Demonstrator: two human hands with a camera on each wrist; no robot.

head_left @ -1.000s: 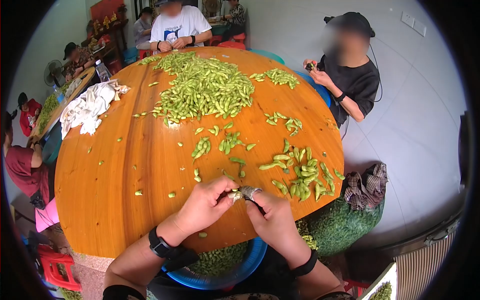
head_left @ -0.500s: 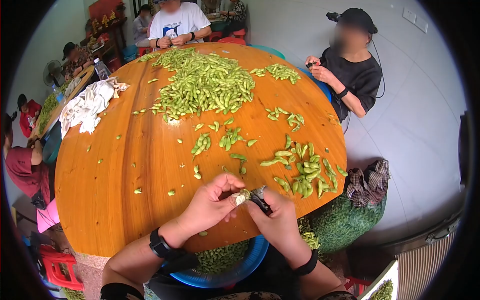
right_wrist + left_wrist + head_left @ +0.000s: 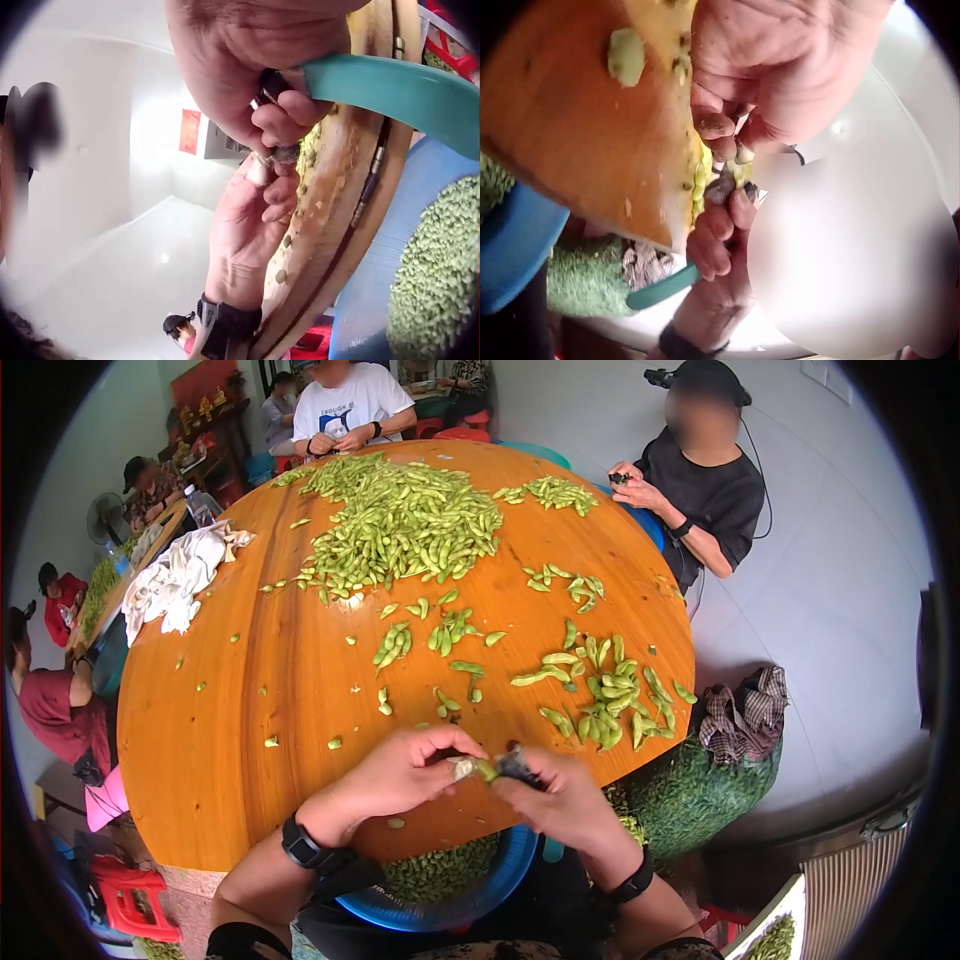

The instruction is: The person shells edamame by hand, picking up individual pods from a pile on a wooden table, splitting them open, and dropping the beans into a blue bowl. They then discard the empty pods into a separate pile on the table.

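Note:
Over the table's near edge, my left hand [image 3: 408, 778] pinches a green soybean pod [image 3: 486, 771] between thumb and forefinger; the thumb wears a white wrap. Close on the pod's other side is my right hand [image 3: 560, 795], with dark coverings [image 3: 517, 768] on its fingertips. Curled fingers of the right hand hold a tool with a curved teal handle [image 3: 397, 90], which sticks out of the palm. The tool's working end is mostly hidden inside the fist. Loose soybean pods [image 3: 608, 700] lie on the table beyond the right hand.
A big heap of pods [image 3: 400, 525] covers the far middle of the round wooden table [image 3: 200, 760]. Below its near edge stands a blue basin [image 3: 510, 880] of shelled beans. A white cloth [image 3: 185, 575] lies at left, a green sack [image 3: 690, 800] stands right. People sit around.
My hands have drawn slightly apart, baring a green pod between them. The right hand is blurred with motion, and the teal handle now shows below it. The view has shifted slightly.

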